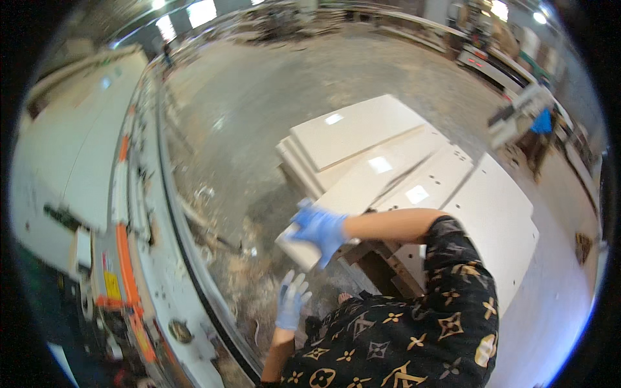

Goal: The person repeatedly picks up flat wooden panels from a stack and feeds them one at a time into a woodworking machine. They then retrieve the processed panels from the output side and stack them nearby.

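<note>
My right hand (320,229), in a blue glove, grips the near end of a long white panel (362,187) that lies on a stack of white panels (352,132). Its fingers curl over the panel's edge. My left hand (292,301), also in a blue glove, hangs lower and to the left with its fingers spread. It holds nothing and hovers over the dusty floor beside the stack. My dark patterned sleeve (414,323) fills the lower right.
A long white machine (97,161) with orange parts (126,258) and a dark rail runs along the left. Wider white panels with drilled holes (498,213) lie right of the stack on a wooden pallet (381,262). The concrete floor (272,97) holds sawdust and scraps. Benches stand far right.
</note>
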`<state>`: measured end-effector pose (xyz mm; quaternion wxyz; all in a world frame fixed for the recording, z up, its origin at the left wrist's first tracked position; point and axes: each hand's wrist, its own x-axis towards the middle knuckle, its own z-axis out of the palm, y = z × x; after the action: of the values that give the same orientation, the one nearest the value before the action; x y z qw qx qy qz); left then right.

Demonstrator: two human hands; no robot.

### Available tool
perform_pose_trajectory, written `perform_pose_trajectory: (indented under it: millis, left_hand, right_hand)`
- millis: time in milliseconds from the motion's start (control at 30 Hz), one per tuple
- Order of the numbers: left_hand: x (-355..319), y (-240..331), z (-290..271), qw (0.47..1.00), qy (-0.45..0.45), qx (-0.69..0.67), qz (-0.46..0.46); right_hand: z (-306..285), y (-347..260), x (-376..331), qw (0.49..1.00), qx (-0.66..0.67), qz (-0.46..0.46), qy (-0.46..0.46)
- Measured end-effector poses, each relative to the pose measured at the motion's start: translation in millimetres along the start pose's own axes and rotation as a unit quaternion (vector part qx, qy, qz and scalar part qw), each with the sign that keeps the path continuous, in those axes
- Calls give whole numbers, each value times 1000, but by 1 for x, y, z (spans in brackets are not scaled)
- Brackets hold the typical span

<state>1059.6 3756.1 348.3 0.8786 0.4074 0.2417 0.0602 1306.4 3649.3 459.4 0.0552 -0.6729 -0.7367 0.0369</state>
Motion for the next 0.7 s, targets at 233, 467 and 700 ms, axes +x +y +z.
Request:
perform_pose_trajectory:
  millis: [233,467,700]
  left_hand:
    - [-9,3,-56,995,70,-48,43]
    - [-136,22,-165,940,268,-123,171]
    - [-274,-37,-222,756,490,-238,363]
  right_hand:
    - [44,-103,66,989,56,-134,23]
    - [56,-113,77,953,159,-166,199]
    - [99,-137,87,976,193,-79,56]
